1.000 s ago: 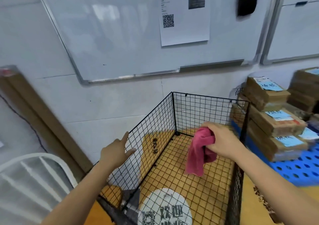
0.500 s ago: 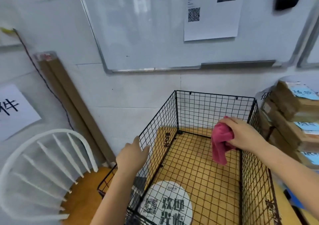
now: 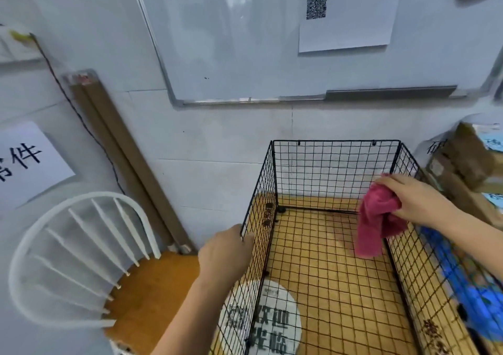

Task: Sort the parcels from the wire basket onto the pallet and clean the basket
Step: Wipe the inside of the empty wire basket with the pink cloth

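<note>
The black wire basket (image 3: 334, 161) stands on a yellow mat against the wall, with no parcels inside. My left hand (image 3: 224, 254) grips the top edge of its left wall. My right hand (image 3: 413, 199) holds a crumpled pink cloth (image 3: 377, 218) against the inside of the basket's right wall, near the far corner. Brown parcels (image 3: 468, 169) with blue labels are stacked just right of the basket on a blue pallet (image 3: 481, 300), partly cut off by the frame edge.
A white spindle-back chair (image 3: 81, 248) with a wooden seat stands left of the basket. Long cardboard strips (image 3: 122, 150) lean on the wall behind it. A whiteboard (image 3: 272, 41) hangs above. A round white floor sticker (image 3: 266, 319) lies under the basket's near left.
My left hand has reached the basket's left wall and taken hold of its top edge. My right hand carried the pink cloth to the right wall. The view has turned left.
</note>
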